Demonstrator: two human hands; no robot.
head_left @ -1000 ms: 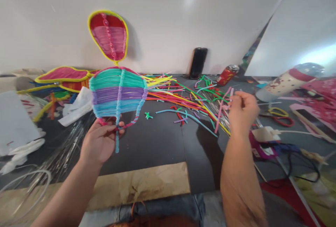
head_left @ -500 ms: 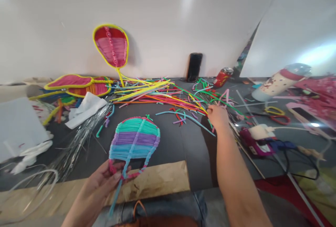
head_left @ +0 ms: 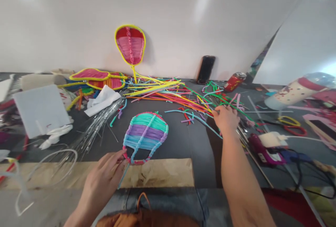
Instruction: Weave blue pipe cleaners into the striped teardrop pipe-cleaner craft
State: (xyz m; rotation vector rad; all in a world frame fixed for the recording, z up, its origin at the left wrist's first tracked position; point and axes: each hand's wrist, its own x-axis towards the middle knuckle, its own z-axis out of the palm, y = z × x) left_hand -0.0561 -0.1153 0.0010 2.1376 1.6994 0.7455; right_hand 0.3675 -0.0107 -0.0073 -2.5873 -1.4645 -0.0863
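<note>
Your left hand point(head_left: 105, 174) is pinching the pink lower-left rim of the striped panel point(head_left: 145, 133), whose 3 bands are showing green, purple and blue. The panel is tilting in front of you, its lower edge overlapping the brown strip point(head_left: 168, 176) in view. Your right hand point(head_left: 226, 117) is bending over the right end of the fuzzy stems point(head_left: 157, 88); I cannot tell whether its fingers are gripping any.

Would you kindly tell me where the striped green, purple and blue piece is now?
In the head view, the striped piece is left of centre, held by the left hand at its lower-left rim, partly overlapping the brown strip.
</note>
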